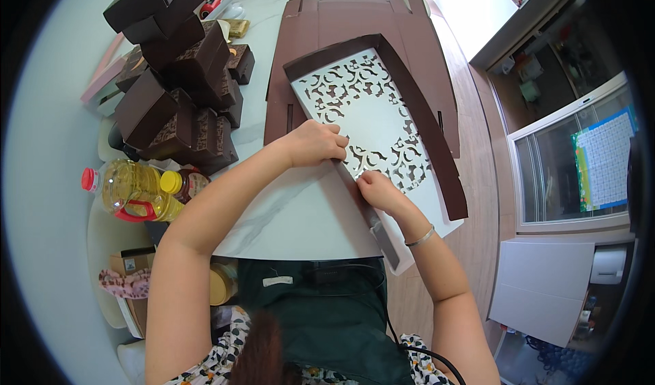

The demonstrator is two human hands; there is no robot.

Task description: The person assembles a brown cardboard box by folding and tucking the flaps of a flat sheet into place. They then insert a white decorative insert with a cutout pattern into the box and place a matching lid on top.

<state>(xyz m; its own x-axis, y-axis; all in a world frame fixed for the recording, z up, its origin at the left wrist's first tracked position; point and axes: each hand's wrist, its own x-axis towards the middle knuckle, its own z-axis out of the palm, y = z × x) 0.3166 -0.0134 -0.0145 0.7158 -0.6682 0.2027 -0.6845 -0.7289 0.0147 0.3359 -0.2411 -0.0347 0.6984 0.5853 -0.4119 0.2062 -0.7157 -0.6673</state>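
A half-folded brown cardboard box [368, 122] lies tilted in front of me, its white inner face up. Scrolled cut-outs or a scrolled print, dark on white, surround a plain white middle. Its far and right walls stand up. My left hand [316, 143] is closed over the near left wall, thumb and fingertips at its edge. Lower on the same wall, my right hand [379, 190] pinches the edge with curled fingers. A pale end flap [390, 248] with a dark strip reaches past the table's front edge.
Flat brown cardboard blanks [321, 30] lie under and beyond the box. Dark boxes [184, 78] are stacked at the left. Beside them stand a bottle of yellow oil [129, 187] and a yellow-capped jar [187, 184]. The marble-patterned table [286, 221] ends near my apron.
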